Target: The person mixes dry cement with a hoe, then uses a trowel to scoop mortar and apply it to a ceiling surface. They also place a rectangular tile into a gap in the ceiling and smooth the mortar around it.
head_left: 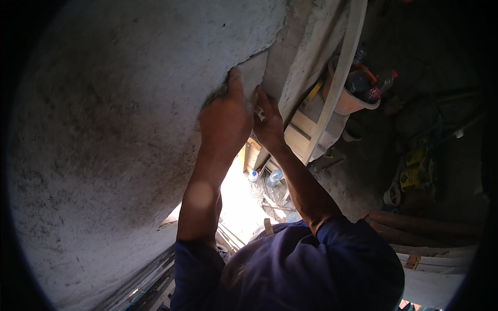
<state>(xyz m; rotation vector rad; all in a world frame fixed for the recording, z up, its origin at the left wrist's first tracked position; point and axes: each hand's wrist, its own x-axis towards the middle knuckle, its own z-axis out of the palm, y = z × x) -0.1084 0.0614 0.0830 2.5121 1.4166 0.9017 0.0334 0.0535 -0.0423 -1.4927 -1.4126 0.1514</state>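
Note:
Both my arms reach up along a rough grey-white plastered wall (119, 119). My left hand (226, 118) lies at the broken edge of the plaster, one finger stretched upward against a pale flat patch (254, 68); its other fingers are mostly hidden. Close beside it on the right, my right hand (270, 124) is bent, with fingertips at the lower end of that patch. Something small and whitish shows between its fingers, too unclear to name. Whether the patch is a loose piece or part of the wall, I cannot tell.
A long pale wooden plank (340, 78) slants down at the right. Beyond it stands a bucket (350, 105) with several bottles. Below my arms are a clear plastic bottle (274, 178) and bright ground. Yellow packages (413, 168) lie in the dim area farther right.

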